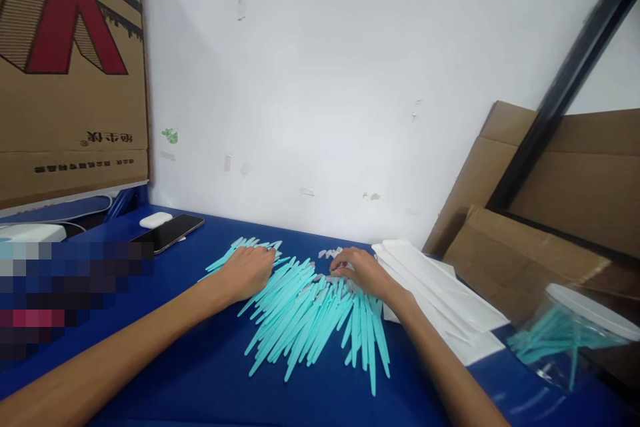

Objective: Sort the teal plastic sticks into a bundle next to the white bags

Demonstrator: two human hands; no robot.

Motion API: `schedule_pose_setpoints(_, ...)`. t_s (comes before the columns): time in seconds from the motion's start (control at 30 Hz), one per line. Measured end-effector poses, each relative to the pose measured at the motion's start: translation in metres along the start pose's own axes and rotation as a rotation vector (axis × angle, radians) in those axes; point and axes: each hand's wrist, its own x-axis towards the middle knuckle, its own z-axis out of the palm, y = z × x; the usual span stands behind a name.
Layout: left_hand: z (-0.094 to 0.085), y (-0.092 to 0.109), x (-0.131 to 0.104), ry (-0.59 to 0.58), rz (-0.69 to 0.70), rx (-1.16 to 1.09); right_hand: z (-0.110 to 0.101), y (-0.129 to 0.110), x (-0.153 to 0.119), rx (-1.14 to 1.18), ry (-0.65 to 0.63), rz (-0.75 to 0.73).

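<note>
Many thin turquoise sticks (293, 300) lie fanned out on the blue table (200, 373). My left hand (250, 271) rests over the upper left part of the fan, its fingers curled down; what they hold, if anything, is hidden. Over the upper right part is my right hand (354, 269), with thumb and fingers bent together in a pinch beside small pale purple pieces (330, 253). Whatever is between those fingertips is too small to make out. More pale pieces show among the upper ends of the sticks, between the hands.
White paper bags or sheets (430, 293) lie to the right. Beyond them stands a clear jar (560, 340) of turquoise sticks with a white lid. A phone (173, 232) and white case (156, 219) are at the back left. Cardboard (530, 267) leans at the right; a large box (75, 107) is left.
</note>
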Motion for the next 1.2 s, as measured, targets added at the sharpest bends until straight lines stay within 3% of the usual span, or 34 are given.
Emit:
schedule_pose_setpoints(0.47, -0.004, 0.001, 0.001, 0.037, 0.015, -0.055, -0.02, -0.005, -0.007, 0.237, -0.093, 0.03)
schedule_pose_setpoints(0.7, -0.006, 0.001, 0.001, 0.116, 0.025, -0.116, -0.005, 0.002, -0.001, 0.149, -0.126, 0.048)
schedule_pose_setpoints(0.83, -0.004, 0.001, 0.001, 0.143, 0.027, -0.135, -0.003, 0.003, -0.001, 0.112, -0.099, 0.027)
schedule_pose_setpoints(1.0, -0.002, 0.001, -0.001, 0.156, 0.046, -0.211, -0.009, -0.004, -0.002, 0.039, 0.04, 0.005)
schedule_pose_setpoints(1.2, -0.01, 0.009, -0.006, 0.16, 0.056, -0.338, -0.013, -0.016, -0.004, 0.061, 0.096, 0.048)
